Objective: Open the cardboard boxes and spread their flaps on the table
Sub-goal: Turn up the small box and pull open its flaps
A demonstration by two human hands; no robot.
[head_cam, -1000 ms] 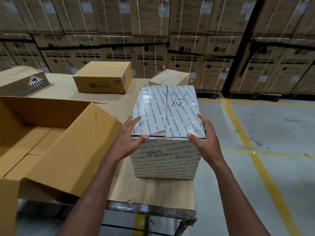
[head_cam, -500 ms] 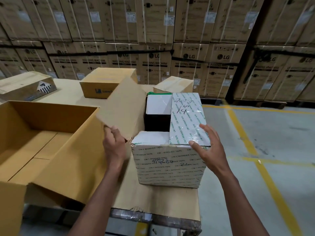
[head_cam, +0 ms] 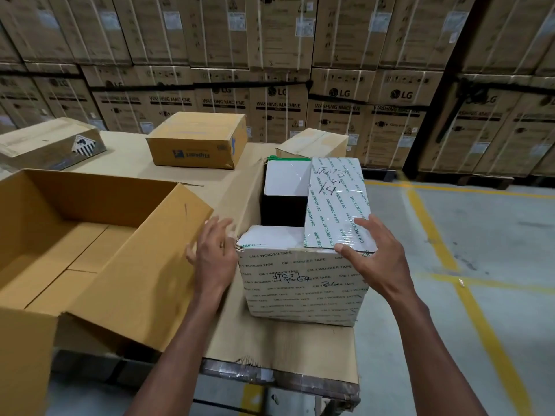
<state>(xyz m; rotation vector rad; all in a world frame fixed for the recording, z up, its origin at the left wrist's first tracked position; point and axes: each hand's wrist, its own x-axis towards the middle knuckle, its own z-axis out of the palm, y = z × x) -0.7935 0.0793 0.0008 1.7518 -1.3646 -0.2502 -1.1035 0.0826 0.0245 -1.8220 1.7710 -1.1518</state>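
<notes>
Left flap (head_cam: 240,202) is now pushed flat outward by the left hand (head_cam: 214,259), fingers straight; taped box (head_cam: 303,283) at tabletop's right edge, right flap (head_cam: 336,202) pinched by right hand (head_cam: 372,262).

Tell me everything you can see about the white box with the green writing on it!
The white box is cardboard wrapped in shiny white tape printed with green "CM-1 WONDER TAPE" and some black handwriting. It stands upright near the table's front right corner. Its left top flap is folded outward, showing plain brown cardboard, and the left hand is against it. The right flap still lies flat, with the right hand gripping its near edge. Inside, white inner flaps and a dark gap show.
</notes>
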